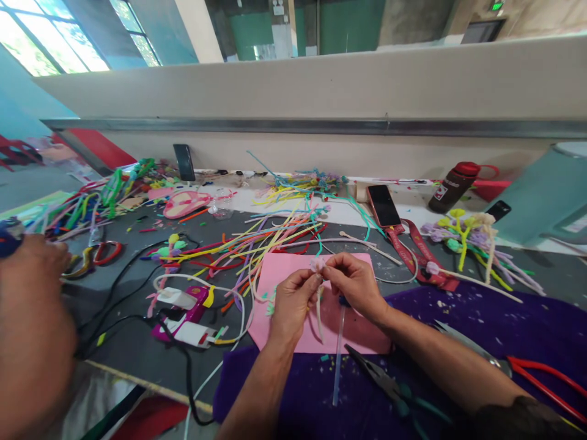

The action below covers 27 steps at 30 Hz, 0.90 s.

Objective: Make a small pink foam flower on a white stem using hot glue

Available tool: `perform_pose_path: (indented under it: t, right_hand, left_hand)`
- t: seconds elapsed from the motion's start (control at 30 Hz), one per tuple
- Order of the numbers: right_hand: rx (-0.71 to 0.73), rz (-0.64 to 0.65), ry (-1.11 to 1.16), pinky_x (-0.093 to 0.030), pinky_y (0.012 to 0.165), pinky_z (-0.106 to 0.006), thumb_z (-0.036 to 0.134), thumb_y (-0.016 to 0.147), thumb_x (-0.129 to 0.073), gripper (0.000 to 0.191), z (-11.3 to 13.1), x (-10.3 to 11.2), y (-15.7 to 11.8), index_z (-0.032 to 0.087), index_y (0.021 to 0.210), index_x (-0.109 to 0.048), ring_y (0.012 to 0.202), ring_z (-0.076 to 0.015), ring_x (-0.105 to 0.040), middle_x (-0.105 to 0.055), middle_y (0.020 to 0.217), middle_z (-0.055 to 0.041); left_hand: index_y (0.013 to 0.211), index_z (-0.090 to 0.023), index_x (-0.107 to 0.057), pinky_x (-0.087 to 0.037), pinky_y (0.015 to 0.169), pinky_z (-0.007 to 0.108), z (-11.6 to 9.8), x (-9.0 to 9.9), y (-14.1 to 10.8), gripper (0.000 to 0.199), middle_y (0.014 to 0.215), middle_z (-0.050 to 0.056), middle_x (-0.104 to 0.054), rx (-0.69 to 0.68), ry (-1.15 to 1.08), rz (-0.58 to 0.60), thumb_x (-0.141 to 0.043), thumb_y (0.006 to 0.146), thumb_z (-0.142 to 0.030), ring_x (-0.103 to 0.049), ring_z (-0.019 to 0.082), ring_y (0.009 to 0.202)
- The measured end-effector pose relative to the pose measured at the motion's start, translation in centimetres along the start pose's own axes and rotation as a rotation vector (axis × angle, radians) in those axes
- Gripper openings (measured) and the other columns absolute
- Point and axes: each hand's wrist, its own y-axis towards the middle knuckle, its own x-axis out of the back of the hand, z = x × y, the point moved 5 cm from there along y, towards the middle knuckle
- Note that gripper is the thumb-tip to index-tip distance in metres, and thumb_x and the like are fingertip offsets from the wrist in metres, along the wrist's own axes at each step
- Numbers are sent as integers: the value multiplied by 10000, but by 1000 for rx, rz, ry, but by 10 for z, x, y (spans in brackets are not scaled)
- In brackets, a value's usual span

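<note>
Over a pink sheet (358, 333), both my hands meet at a small pale pink fuzzy flower (317, 264), seemingly made of pipe cleaner. My left hand (296, 299) pinches it from below, and a whitish stem (320, 318) hangs down beside those fingers. My right hand (355, 281) is closed at the flower's right edge, thumb and fingertips together; the exact grip is partly hidden. Under the right hand lies a clear thin stick (339, 360) with a dark blue end. Pliers (383, 376) with dark jaws rest on the purple cloth (312, 397) near my right forearm.
Red-handled scissors (509, 365) lie at the right. Many coloured pipe cleaners (275, 235) spread behind the sheet. A power strip (197, 305) with cables sits left. Farther back are a phone (384, 206) and a bottle (454, 188). Another person's arm (34, 318) reaches in at left.
</note>
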Motion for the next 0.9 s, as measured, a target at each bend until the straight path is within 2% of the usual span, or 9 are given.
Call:
perform_pose_path:
  t: [0.2, 0.53, 0.7, 0.9]
  right_hand:
    - [-75, -16, 108, -310, 363, -161, 279, 740, -597, 148, -11, 0, 1, 151, 686, -543, 393, -40, -393, -482, 532, 58]
    - [-5, -75, 6, -301, 416, -170, 220, 731, -591, 95, -10, 0, 0, 153, 673, -558, 451, -45, -383, -489, 570, 49]
    - [11, -84, -27, -304, 397, -167, 242, 742, -588, 116, -11, -1, 0, 154, 678, -548, 427, -41, -378, -480, 560, 54]
    - [-7, -48, 20, -320, 360, -169, 331, 756, -586, 183, -12, -2, -1, 158, 709, -550, 392, -43, -401, -509, 566, 48]
  left_hand:
    - [674, -149, -591, -269, 386, 162, 6, -2, 0, 217, 473, -55, -466, 49, -33, 26, -669, 663, -351, -386, 45, 402]
    - [647, -154, -580, -268, 353, 156, 4, -3, -1, 206, 419, -61, -466, 45, -38, 1, -660, 673, -342, -375, 37, 342]
    - [632, -152, -580, -267, 339, 154, 3, -2, -2, 203, 412, -60, -466, 39, -19, -29, -663, 669, -333, -371, 34, 324]
    - [638, -143, -593, -279, 345, 148, 4, -2, 0, 202, 420, -52, -473, 55, -56, -9, -671, 662, -328, -386, 35, 342]
